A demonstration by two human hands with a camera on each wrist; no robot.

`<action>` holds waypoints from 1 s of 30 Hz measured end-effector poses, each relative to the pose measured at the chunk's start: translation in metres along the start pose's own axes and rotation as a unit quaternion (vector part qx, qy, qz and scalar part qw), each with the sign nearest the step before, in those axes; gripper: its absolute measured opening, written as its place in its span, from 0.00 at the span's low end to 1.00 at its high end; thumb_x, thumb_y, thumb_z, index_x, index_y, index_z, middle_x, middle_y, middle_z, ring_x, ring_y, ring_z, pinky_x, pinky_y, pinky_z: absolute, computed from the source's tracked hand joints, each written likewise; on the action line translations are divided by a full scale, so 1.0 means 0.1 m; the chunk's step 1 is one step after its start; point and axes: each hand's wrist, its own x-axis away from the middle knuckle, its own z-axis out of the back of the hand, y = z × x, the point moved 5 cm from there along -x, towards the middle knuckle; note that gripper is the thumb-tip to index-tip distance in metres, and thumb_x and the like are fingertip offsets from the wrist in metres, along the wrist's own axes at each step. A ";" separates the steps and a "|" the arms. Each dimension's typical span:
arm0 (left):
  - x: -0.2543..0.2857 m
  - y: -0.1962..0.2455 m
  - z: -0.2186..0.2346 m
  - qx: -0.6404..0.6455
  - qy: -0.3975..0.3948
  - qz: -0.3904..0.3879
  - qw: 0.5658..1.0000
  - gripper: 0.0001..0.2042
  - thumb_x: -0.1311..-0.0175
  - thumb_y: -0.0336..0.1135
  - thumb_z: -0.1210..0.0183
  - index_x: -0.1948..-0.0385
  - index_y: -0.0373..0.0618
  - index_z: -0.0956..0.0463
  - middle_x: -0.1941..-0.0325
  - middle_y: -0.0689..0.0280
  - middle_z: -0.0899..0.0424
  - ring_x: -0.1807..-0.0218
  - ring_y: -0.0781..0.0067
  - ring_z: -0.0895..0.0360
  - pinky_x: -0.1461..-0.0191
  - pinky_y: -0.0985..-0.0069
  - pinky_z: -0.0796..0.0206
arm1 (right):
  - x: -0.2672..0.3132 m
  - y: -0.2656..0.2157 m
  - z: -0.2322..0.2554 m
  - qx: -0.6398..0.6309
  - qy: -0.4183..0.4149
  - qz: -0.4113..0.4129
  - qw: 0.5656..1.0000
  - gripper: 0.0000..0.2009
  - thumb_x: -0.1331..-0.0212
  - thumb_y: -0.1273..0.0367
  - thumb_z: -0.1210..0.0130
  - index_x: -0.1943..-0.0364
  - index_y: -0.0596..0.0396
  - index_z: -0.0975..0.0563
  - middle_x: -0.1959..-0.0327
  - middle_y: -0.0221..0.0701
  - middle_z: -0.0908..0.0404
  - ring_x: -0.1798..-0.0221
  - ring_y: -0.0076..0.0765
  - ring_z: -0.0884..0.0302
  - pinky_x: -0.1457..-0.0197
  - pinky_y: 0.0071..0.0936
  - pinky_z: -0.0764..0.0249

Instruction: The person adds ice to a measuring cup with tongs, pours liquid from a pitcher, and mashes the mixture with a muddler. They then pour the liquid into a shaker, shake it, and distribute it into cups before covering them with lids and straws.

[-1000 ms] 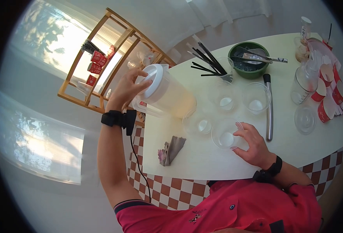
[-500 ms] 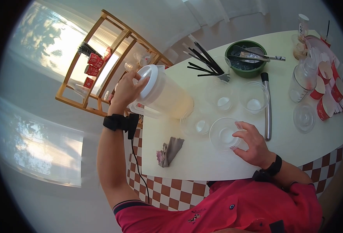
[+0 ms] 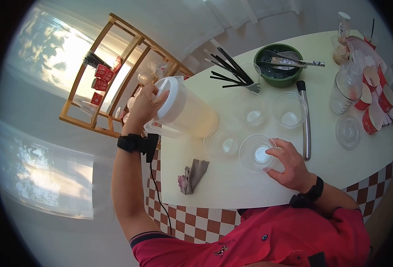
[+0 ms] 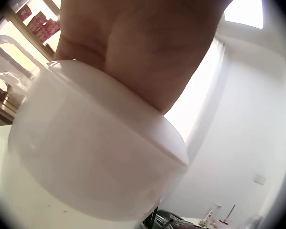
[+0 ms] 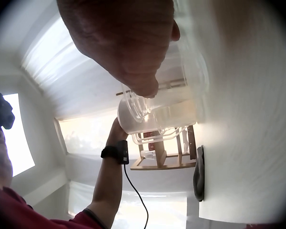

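At the table's left side stands a translucent pitcher point(image 3: 192, 111) with a white lid point(image 3: 169, 100), holding pale yellowish liquid. My left hand point(image 3: 146, 106) lies over the top of the lid and grips it; the left wrist view shows the palm close above the lid point(image 4: 109, 100). With the thumb and fingers of my right hand point(image 3: 290, 167) I hold a clear plastic cup point(image 3: 249, 161) by its side, near the table's front. Three more clear cups stand around it: one cup point(image 3: 214, 143) beside the pitcher, one cup point(image 3: 245, 104) behind, another cup point(image 3: 290, 104) at the right.
Black straws point(image 3: 232, 66) stand in a cup behind. Next to them is a green bowl point(image 3: 278, 82) with metal tools. A metal muddler point(image 3: 307, 129), a clear lid point(image 3: 348, 132), a measuring jug point(image 3: 341, 98) and red paper cups point(image 3: 371, 120) lie right. A grey cloth point(image 3: 194, 175) lies front left.
My left hand's fingers have drawn closer together on the pitcher lid. The cup at my right hand has tipped slightly, its base showing farther right inside the rim. The head view has shifted a little.
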 end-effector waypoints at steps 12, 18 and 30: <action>0.03 -0.33 -0.25 -0.143 0.035 -0.335 0.931 0.18 0.26 0.43 0.44 0.50 0.35 0.24 0.57 0.53 0.24 0.49 0.50 0.29 0.42 0.60 0.37 | 0.01 -0.03 -0.09 -0.024 -0.016 -0.013 0.999 0.38 0.55 0.70 0.25 0.34 0.50 0.27 0.30 0.50 0.34 0.37 0.55 0.27 0.40 0.41 0.24; -0.04 -0.34 -0.24 0.085 0.021 -0.064 0.994 0.23 0.27 0.50 0.42 0.56 0.32 0.25 0.53 0.50 0.23 0.51 0.59 0.24 0.44 0.67 0.33 | 0.05 0.01 -0.08 -0.017 -0.031 -0.031 0.999 0.43 0.55 0.67 0.24 0.29 0.47 0.32 0.24 0.54 0.44 0.27 0.60 0.37 0.32 0.49 0.29; -0.06 -0.30 -0.19 0.107 0.061 0.019 0.992 0.25 0.32 0.55 0.39 0.59 0.34 0.23 0.64 0.52 0.18 0.62 0.62 0.20 0.55 0.68 0.28 | 1.02 -0.10 0.18 0.012 -0.109 0.007 0.994 0.44 0.54 0.68 0.23 0.29 0.52 0.33 0.23 0.50 0.42 0.24 0.57 0.38 0.32 0.46 0.28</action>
